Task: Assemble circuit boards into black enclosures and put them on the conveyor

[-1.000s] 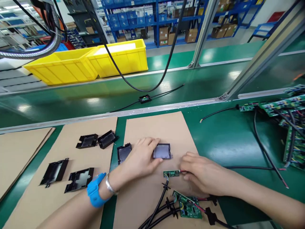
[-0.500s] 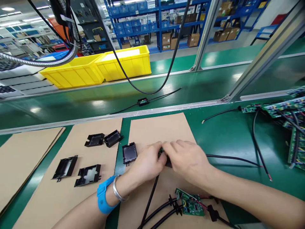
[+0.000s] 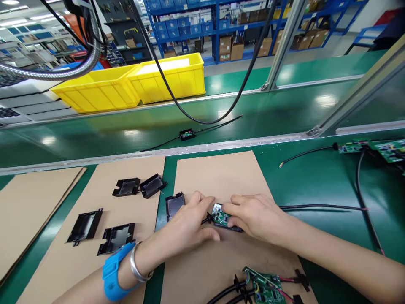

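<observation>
A green circuit board sits in a shallow black plastic case on the middle cardboard sheet. My right hand grips its right side, fingers over the top and thumb along the near edge. To the left of the board, my left hand is open, thumb and fingers apart. Between them a black cable with a ribbed grommet enters the board; the rest of that cable is hidden beneath the hand. Just behind the left hand lies another black case, partly covered. From the right hand's far side a black cable runs right.
Several black cases lie on the left cardboard. A second wired board is at the near edge. More boards are piled right. Yellow bins stand behind a metal rail, and a black cable hangs ahead.
My left hand has opened and drawn slightly left, away from the board. The board in its case now shows between the hands. My right hand has shifted a little right, still on it.
</observation>
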The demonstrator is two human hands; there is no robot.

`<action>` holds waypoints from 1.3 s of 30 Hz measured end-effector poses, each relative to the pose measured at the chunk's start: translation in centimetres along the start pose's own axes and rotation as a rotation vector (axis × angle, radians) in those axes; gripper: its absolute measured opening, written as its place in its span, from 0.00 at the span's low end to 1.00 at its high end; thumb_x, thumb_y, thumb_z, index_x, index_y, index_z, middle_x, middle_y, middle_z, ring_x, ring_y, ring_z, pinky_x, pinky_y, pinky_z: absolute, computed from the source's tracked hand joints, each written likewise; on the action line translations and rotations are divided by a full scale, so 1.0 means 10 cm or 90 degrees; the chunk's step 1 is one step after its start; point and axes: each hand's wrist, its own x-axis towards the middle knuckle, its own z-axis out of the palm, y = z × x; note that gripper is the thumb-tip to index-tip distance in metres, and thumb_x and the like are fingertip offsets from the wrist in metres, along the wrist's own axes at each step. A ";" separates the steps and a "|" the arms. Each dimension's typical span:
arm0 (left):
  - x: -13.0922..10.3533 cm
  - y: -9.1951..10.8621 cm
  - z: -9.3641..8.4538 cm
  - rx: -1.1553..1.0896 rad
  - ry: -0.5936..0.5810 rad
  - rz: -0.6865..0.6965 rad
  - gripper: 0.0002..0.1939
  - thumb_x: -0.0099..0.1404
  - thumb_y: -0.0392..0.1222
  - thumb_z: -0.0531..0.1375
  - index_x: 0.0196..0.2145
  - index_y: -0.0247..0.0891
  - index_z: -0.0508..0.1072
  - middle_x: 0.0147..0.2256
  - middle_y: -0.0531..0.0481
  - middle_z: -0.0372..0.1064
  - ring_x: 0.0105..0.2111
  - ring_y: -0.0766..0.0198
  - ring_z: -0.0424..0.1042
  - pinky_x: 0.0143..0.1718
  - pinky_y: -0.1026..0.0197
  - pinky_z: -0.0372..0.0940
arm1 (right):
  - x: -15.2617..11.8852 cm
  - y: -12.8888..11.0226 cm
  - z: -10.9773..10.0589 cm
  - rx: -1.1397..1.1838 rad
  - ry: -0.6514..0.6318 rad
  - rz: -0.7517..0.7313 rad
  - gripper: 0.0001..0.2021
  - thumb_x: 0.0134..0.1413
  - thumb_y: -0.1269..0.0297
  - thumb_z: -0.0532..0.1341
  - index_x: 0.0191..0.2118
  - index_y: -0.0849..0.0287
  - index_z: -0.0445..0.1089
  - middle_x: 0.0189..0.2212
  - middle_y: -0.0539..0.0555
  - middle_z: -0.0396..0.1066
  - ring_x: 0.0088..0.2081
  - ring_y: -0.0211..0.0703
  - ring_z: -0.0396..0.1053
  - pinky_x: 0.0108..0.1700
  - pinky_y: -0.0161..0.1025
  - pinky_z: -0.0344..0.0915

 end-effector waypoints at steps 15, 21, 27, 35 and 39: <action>0.08 0.18 0.31 0.133 0.014 0.021 0.33 0.55 0.56 0.66 0.52 0.39 0.62 0.48 0.44 0.63 0.39 0.51 0.71 0.37 0.50 0.71 | -0.06 0.29 -0.26 0.051 -0.080 -0.087 0.07 0.58 0.67 0.63 0.42 0.51 0.71 0.28 0.46 0.66 0.26 0.36 0.64 0.25 0.37 0.49; 0.08 0.17 0.41 0.138 0.024 0.003 0.24 0.60 0.46 0.63 0.51 0.41 0.61 0.44 0.47 0.63 0.38 0.53 0.70 0.36 0.50 0.70 | -0.05 0.30 -0.23 0.038 -0.118 -0.076 0.06 0.57 0.67 0.64 0.41 0.51 0.70 0.30 0.46 0.68 0.27 0.38 0.64 0.26 0.38 0.47; 0.08 0.18 0.36 0.135 0.006 -0.013 0.25 0.59 0.48 0.64 0.51 0.41 0.61 0.44 0.46 0.64 0.39 0.52 0.71 0.38 0.48 0.70 | -0.09 0.16 -0.04 -0.039 -0.063 -0.052 0.02 0.59 0.64 0.62 0.36 0.53 0.67 0.29 0.49 0.66 0.26 0.41 0.61 0.27 0.40 0.43; 0.10 0.24 0.31 0.137 -0.026 -0.023 0.23 0.60 0.46 0.64 0.50 0.41 0.62 0.45 0.45 0.64 0.39 0.52 0.71 0.39 0.48 0.71 | -0.08 0.08 -0.02 -0.090 0.002 -0.058 0.03 0.55 0.69 0.62 0.34 0.54 0.67 0.31 0.53 0.64 0.35 0.49 0.60 0.34 0.44 0.48; 0.10 0.23 0.33 0.137 -0.025 -0.019 0.24 0.59 0.47 0.65 0.49 0.40 0.62 0.44 0.46 0.63 0.39 0.52 0.70 0.39 0.47 0.71 | -0.04 0.09 0.04 -0.052 0.014 -0.071 0.04 0.56 0.68 0.62 0.32 0.54 0.66 0.34 0.53 0.63 0.37 0.49 0.59 0.35 0.44 0.49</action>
